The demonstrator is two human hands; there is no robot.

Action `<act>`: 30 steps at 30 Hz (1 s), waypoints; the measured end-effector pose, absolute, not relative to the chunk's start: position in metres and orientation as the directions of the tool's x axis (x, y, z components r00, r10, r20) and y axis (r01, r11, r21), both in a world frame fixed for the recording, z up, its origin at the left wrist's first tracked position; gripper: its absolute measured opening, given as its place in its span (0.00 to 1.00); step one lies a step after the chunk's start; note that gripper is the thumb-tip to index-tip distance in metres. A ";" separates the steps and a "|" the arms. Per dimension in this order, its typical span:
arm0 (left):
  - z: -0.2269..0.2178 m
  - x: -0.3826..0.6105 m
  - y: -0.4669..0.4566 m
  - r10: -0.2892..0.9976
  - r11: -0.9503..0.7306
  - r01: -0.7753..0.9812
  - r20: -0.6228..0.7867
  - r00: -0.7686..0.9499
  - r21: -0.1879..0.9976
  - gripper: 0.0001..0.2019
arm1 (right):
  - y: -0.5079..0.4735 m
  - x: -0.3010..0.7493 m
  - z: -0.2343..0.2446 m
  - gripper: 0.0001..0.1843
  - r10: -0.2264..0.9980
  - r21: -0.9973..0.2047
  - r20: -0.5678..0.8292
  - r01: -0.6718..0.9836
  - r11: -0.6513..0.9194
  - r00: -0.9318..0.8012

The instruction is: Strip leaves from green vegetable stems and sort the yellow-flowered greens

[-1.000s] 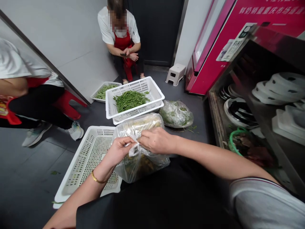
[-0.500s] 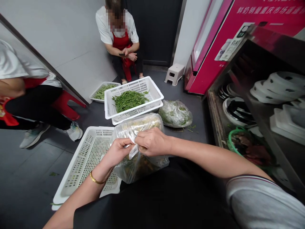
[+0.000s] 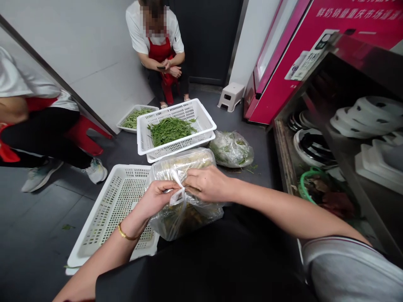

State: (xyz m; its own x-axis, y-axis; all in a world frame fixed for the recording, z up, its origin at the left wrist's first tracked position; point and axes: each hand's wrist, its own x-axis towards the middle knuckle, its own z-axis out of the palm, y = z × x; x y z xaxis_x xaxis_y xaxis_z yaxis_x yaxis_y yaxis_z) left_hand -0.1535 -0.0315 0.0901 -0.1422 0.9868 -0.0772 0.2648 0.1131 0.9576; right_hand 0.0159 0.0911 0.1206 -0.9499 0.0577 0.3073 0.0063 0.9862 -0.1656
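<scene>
A clear plastic bag (image 3: pixel 185 167) stuffed with greens rests on my lap, in front of me. Both hands pinch its knotted top. My left hand (image 3: pixel 155 197), with a gold bracelet at the wrist, grips the knot from the left. From the right, my right hand (image 3: pixel 206 183) closes its fingers on the same knot. An empty white perforated basket (image 3: pixel 110 209) lies on the floor just left of the bag.
Stacked white baskets (image 3: pixel 176 130) with cut green stems stand ahead, a smaller one (image 3: pixel 134 118) behind. Another bag of greens (image 3: pixel 232 149) lies on the floor. One person in a red apron sits at the back, another at left. A steel shelf (image 3: pixel 346 134) with dishes is right.
My fingers have shifted slightly on the bag's knot. The view has tilted a little; the bag stays in place.
</scene>
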 end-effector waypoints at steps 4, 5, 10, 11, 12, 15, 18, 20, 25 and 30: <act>0.095 -0.151 -0.030 0.986 0.106 0.265 -0.067 -0.151 0.958 0.09 | 0.080 0.009 0.106 0.13 -0.020 -0.049 0.375 -0.041 0.998 -0.927; 0.097 -0.150 -0.030 0.988 0.100 0.270 -0.063 -0.139 0.958 0.10 | 0.079 0.007 0.105 0.12 -0.046 -0.027 0.389 -0.061 0.998 -0.920; 0.098 -0.150 -0.032 0.994 0.085 0.282 -0.059 -0.097 0.956 0.09 | 0.086 0.004 0.119 0.12 -0.105 0.051 0.432 -0.092 0.994 -0.896; 0.098 -0.151 -0.033 0.993 0.094 0.275 -0.070 -0.098 0.957 0.09 | 0.089 0.005 0.125 0.12 -0.091 0.063 0.437 -0.070 0.996 -0.895; 0.097 -0.152 -0.033 0.992 0.104 0.268 -0.079 -0.101 0.958 0.09 | 0.094 0.007 0.131 0.12 -0.056 0.066 0.440 -0.030 0.997 -0.896; 0.095 -0.154 -0.033 0.990 0.105 0.248 -0.078 -0.116 0.963 0.08 | 0.102 0.014 0.143 0.11 0.092 -0.001 0.400 0.100 0.995 -0.912; 0.095 -0.154 -0.032 0.991 0.087 0.224 -0.062 -0.119 0.971 0.08 | 0.098 0.018 0.137 0.11 0.106 -0.111 0.309 0.075 0.991 -0.945; 0.096 -0.152 -0.031 0.991 0.091 0.203 -0.069 -0.113 0.975 0.08 | 0.089 0.016 0.126 0.11 0.068 -0.128 0.289 0.032 0.991 -0.955; 0.093 -0.152 -0.032 0.991 0.105 0.189 -0.086 -0.107 0.976 0.08 | 0.074 0.009 0.111 0.11 -0.005 -0.023 0.309 -0.012 1.000 -0.951; 0.090 -0.154 -0.033 0.995 0.084 0.231 -0.070 -0.067 0.969 0.08 | 0.075 0.009 0.115 0.11 -0.071 0.052 0.294 -0.058 0.997 -0.953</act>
State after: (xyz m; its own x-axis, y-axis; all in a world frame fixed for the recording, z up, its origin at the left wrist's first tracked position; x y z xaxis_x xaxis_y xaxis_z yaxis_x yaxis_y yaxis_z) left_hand -0.1537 -0.0329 0.0903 -0.0671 0.9953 -0.0700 0.2309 0.0837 0.9694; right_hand 0.0087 0.0752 0.1152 -0.9532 -0.0712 0.2938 -0.0584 0.9969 0.0522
